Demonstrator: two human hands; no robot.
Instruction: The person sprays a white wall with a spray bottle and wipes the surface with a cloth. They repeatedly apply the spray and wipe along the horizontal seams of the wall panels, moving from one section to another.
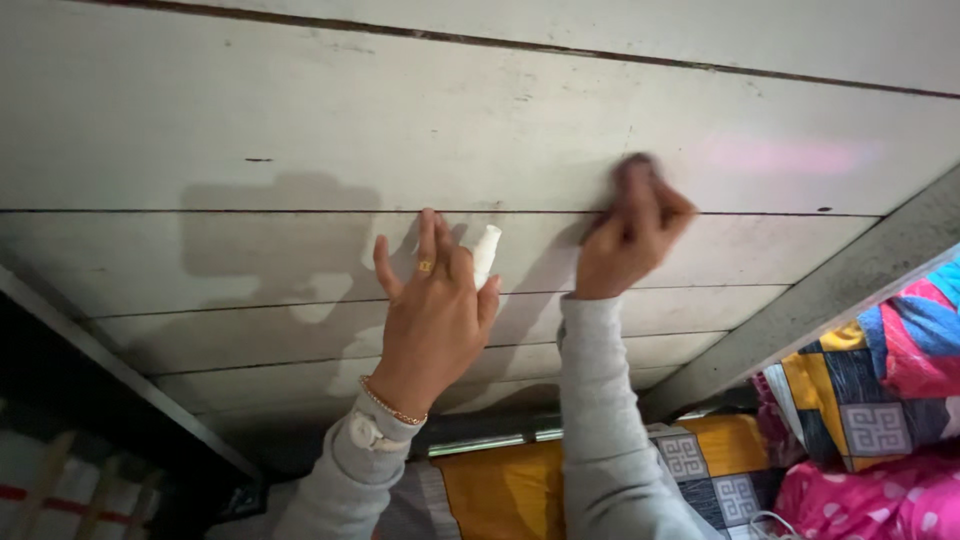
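white-painted wooden planks (300, 110), scuffed and split by dark seams, filled most of the view overhead. the right hand (632, 232) was pressed up against the planks, fingers bunched tight around a small dark cloth (636, 168) that was blurred; the cloth touched the planks just above one dark seam. the left hand (436, 310) was below the planks and left of the cloth, its fingers closed on a small white spray bottle (485, 254) whose nozzle end stuck up past the fingers, close to the planks. a gold ring and a bead bracelet showed on that hand. below the planks, to the right, lay a stack of patterned quilts (860, 400) in pink, yellow and blue.
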